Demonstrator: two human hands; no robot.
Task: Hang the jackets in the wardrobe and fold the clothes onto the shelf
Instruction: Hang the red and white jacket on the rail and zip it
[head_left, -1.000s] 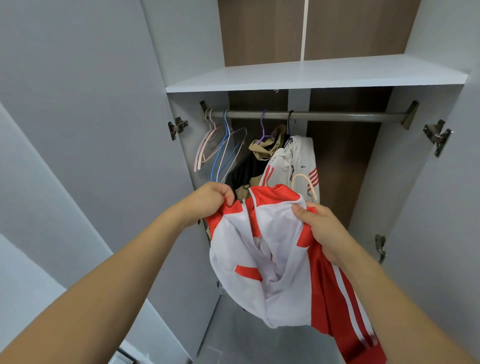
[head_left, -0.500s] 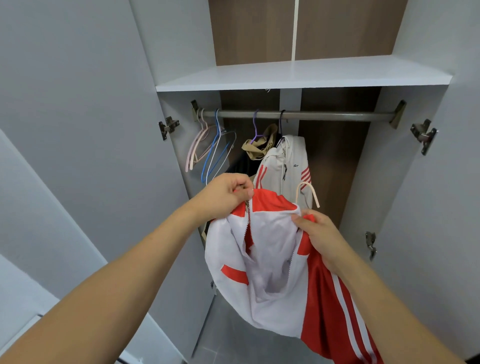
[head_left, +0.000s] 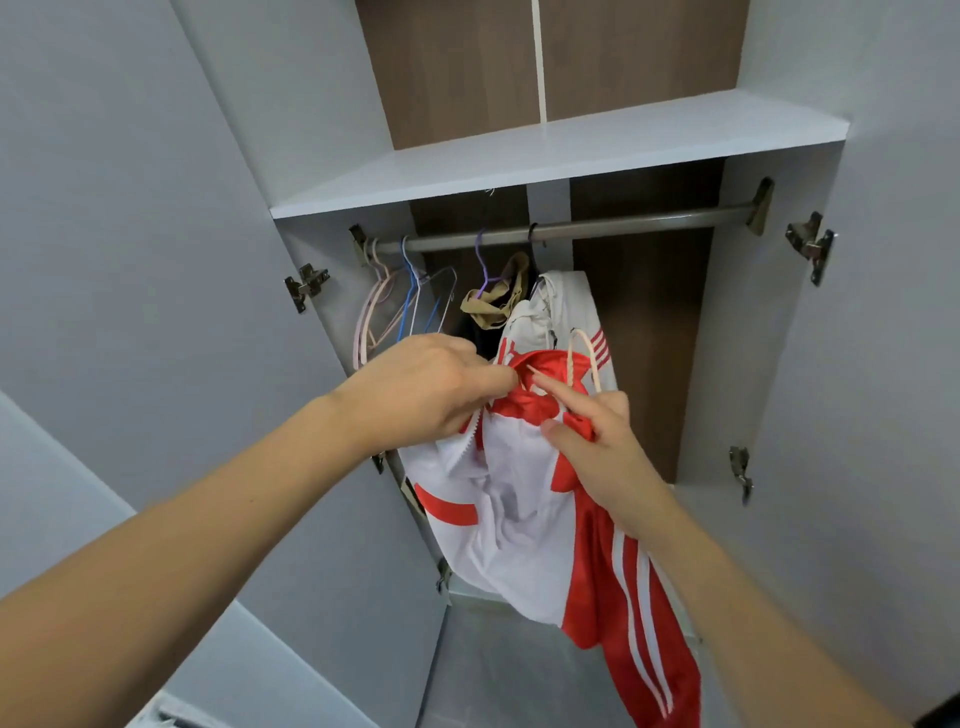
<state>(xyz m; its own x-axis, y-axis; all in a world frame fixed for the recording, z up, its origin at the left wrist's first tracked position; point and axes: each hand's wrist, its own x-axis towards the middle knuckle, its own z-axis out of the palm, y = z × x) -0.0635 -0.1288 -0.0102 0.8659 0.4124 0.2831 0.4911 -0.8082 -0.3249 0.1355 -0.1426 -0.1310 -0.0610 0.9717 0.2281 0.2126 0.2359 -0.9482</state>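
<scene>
Overhead, bare white shelf above rail; both hands, left & right, pinching jacket collar.

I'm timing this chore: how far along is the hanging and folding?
Done: a white jacket and a tan garment already hang on the rail. In hand: the left hand and right hand both grip the collar of a red and white jacket, with a pink hanger hook sticking up from it, not yet on the rail. Left: hooking it on; the shelf shows no folded clothes.
</scene>
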